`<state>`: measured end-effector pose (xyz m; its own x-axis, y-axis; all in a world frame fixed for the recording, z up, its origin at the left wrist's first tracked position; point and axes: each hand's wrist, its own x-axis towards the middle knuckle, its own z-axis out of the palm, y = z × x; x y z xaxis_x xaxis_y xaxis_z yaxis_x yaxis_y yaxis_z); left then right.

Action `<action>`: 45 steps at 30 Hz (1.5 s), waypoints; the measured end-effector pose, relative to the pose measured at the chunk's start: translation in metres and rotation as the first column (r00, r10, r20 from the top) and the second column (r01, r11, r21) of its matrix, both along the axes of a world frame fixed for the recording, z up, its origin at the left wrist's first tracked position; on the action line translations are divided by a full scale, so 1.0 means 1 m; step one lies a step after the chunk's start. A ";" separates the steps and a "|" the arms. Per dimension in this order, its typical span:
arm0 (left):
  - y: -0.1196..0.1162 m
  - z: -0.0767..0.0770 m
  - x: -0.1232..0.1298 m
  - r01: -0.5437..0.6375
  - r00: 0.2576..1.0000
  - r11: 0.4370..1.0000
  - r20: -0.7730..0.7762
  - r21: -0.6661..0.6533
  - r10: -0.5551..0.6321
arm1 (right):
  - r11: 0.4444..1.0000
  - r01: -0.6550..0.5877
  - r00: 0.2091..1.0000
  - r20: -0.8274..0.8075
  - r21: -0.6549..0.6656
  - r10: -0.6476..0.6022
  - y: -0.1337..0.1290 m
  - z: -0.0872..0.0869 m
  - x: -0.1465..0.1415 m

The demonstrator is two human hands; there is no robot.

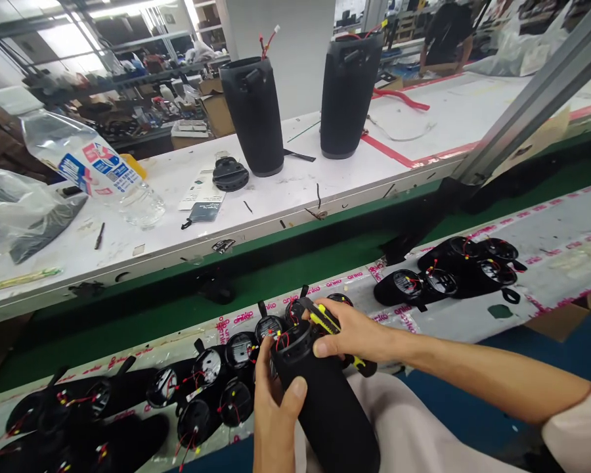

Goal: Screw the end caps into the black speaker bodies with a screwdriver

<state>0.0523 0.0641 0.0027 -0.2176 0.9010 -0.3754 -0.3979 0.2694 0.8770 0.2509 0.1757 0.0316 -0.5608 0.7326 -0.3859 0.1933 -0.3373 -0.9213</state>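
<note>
My left hand (280,410) is wrapped round the upper side of a black cylindrical speaker body (332,410), tilted over my lap. Small red wires with pale and yellow connectors show at its open top end. A yellow-and-black tool (325,318) is gripped in my right hand (347,332), whose thumb also rests on the rim of that body. The tool's front end lies over the rim. Part of the right fingers is hidden behind the tool and body.
Several similar black bodies lie on the lower ledge, left (194,420) and right (443,281). Two more stand on the white bench (295,190), near a black cap (230,174) and a plastic bottle (93,164). A metal post (526,98) rises at right. A person (448,33) is behind.
</note>
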 end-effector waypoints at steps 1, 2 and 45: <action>0.001 -0.001 0.001 0.007 0.998 1.000 0.065 0.004 -0.008 | 0.999 -0.006 0.999 -0.044 -0.041 0.004 0.001 -0.006 -0.002; 0.002 -0.001 0.002 0.023 0.989 1.000 0.147 0.013 -0.024 | 0.998 -0.026 0.997 -0.078 -0.065 0.021 0.002 -0.010 -0.003; 0.006 0.011 -0.007 0.016 0.951 0.996 -0.306 -0.086 -0.041 | -0.114 -0.898 0.436 0.894 0.424 -0.106 0.001 0.091 0.010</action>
